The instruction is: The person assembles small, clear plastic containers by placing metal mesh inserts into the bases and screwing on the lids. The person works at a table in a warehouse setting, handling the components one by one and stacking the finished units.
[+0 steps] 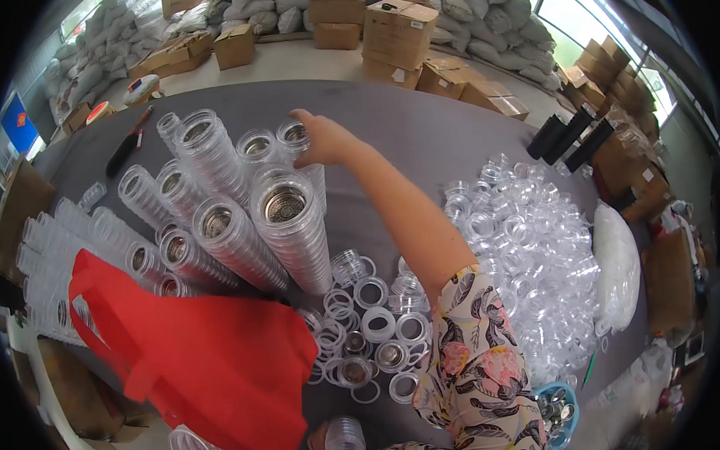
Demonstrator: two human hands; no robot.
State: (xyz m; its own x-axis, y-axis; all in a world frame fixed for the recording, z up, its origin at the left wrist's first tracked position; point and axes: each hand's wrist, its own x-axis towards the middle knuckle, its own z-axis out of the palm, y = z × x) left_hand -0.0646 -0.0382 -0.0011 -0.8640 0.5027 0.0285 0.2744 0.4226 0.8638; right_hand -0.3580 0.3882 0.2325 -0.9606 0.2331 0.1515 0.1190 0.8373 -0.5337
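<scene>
My right hand (325,140), on a bare arm with a floral sleeve, reaches to the far part of the table. Its thumb and fingers curl around the top rim of a stack of clear plastic rings (317,179). Tall stacks of the same rings (284,204) stand close by, silvery metal discs showing in their tops. At the lower edge, my left hand (316,445) is mostly hidden by red cloth (206,357); its visible fingers press against a short stack of clear rings (345,440). Loose rings (370,292) lie between the tall stacks and my right arm.
A large heap of clear plastic rings (520,259) covers the right of the grey table (356,102). Beside it lie a filled clear bag (617,263), black cylinders (569,134) and a blue basin (571,400) of metal pieces. Cartons (401,33) and sacks stand beyond.
</scene>
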